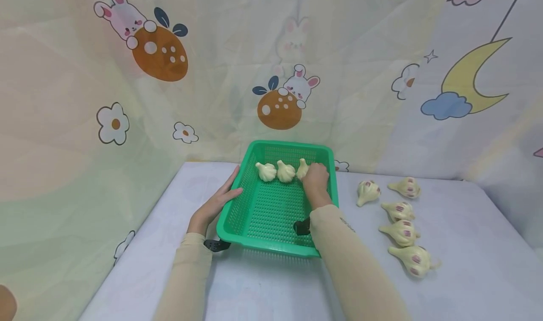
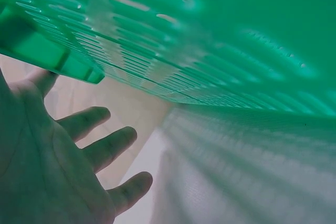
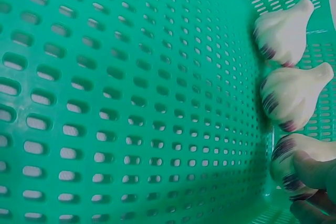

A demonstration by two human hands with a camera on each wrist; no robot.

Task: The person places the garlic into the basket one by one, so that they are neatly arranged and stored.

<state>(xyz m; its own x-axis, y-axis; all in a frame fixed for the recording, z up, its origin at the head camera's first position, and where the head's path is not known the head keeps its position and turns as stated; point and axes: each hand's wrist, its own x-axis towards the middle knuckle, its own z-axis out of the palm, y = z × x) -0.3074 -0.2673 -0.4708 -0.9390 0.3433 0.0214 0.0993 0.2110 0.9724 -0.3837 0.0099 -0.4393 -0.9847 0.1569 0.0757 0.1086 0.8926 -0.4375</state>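
A green plastic basket (image 1: 273, 215) with slotted walls stands in front of me, with three garlic bulbs along its far side. My right hand (image 1: 316, 183) reaches inside and holds the rightmost garlic bulb (image 1: 302, 168) at the far right corner. In the right wrist view, thumb and fingers grip that bulb with its purple-streaked base low against the basket wall. Beside it sit the middle bulb (image 1: 286, 171) and the left bulb (image 1: 266, 172), stems up. My left hand (image 1: 215, 204) rests on the basket's left rim, its fingers straight and spread in the left wrist view.
Right of the basket, several more garlic bulbs (image 1: 399, 211) lie on the white tabletop (image 1: 462, 226). A patterned cloth backdrop (image 1: 225, 90) hangs close behind the table's back edge and along its left side.
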